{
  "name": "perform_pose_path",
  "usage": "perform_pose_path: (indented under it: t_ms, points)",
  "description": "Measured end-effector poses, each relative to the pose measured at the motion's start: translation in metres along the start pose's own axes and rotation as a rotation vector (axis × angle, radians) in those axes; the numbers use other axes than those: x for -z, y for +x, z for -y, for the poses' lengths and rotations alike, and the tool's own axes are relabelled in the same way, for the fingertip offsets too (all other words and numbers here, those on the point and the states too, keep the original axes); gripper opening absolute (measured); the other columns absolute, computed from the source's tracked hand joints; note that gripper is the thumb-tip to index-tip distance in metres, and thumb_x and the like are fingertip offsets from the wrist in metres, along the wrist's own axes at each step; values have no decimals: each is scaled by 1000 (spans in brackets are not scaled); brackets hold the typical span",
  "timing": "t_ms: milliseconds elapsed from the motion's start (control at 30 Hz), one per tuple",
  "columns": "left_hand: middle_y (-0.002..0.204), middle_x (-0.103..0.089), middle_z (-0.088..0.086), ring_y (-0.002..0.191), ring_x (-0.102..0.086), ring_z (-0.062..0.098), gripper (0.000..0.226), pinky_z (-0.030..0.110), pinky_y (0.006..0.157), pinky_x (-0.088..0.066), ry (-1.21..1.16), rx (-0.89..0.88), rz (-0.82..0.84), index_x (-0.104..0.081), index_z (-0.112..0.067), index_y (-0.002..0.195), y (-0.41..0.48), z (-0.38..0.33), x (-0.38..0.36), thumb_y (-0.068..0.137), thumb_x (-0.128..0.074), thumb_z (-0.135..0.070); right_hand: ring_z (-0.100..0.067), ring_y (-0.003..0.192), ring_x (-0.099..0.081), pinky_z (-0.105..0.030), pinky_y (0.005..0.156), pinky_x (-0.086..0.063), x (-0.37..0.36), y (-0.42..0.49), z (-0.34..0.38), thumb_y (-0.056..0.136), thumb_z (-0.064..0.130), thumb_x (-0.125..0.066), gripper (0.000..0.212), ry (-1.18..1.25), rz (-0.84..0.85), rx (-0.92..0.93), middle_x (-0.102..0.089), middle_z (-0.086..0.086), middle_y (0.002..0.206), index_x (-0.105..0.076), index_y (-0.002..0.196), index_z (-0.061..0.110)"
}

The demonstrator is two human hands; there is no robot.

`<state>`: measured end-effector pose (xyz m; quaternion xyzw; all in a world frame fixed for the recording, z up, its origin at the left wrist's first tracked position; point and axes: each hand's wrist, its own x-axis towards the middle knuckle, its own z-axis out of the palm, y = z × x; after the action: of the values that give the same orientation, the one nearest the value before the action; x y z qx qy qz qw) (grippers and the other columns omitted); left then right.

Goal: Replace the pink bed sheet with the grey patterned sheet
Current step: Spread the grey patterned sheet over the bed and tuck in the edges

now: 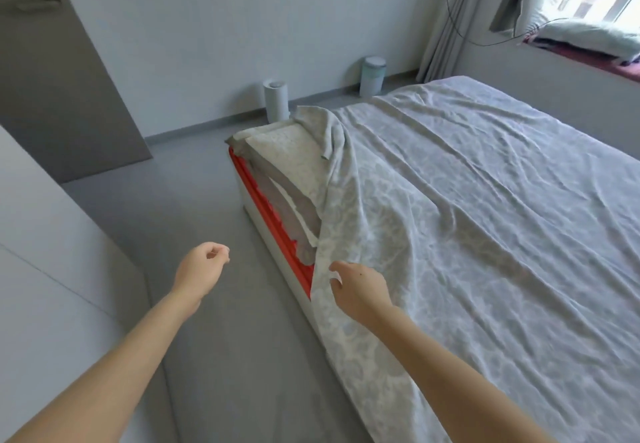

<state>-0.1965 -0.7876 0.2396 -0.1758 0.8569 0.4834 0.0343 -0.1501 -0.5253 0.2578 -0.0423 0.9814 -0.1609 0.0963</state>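
The grey patterned sheet (pixel 485 200) lies spread and wrinkled over the bed. Its near left part hangs over the bed's side, while its far left corner is bunched up on top, leaving the mattress corner (pixel 277 152) bare. My right hand (pixel 360 288) pinches the sheet's hanging edge at the left side of the bed. My left hand (pixel 201 268) hovers over the floor to the left of the bed, fingers loosely curled, holding nothing. No pink sheet shows on the bed.
A red strip (pixel 273 217) runs along the bed frame's left side. Two small white cylindrical units (pixel 277 100) (pixel 372 75) stand on the floor by the far wall. A white cabinet (pixel 52 269) is at my left. Folded bedding (pixel 585 39) lies on the window ledge.
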Motion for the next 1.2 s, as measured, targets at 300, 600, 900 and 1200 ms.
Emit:
perform_pose_path:
  t_ms: [300,600,900,1200]
  points:
    - [101,-64,3,97,-60,25,13,38,82,-49,-15,13,7,-60,-16,94,162,-57,-27,91,-49,-23,-21,96,-62,-34,79,-54,17,141,-12,99,24,-40,36,105,-41,-143,-64,-5,113,-43,135,20]
    - [101,-65,11,98,-60,33,17,44,86,-50,46,94,-7,-56,-14,91,365,-106,-49,94,-51,-30,-21,96,-59,-32,78,-51,15,329,-11,98,32,-42,34,158,-29,-289,-61,-4,110,-47,125,12]
    - [83,-58,4,89,-55,31,24,33,76,-42,408,2,102,-51,-14,78,550,-128,-78,93,-52,-32,-21,112,-52,-31,86,-47,-16,491,16,96,41,-45,45,170,-56,-456,-55,-2,124,-43,131,14]
    - [143,-42,16,131,-40,34,88,41,102,-37,844,-105,706,-30,-2,142,720,-99,-140,85,-44,-68,-21,125,-42,-29,96,-42,-66,599,57,95,43,-48,58,225,-24,-813,-41,-2,141,-31,143,16]
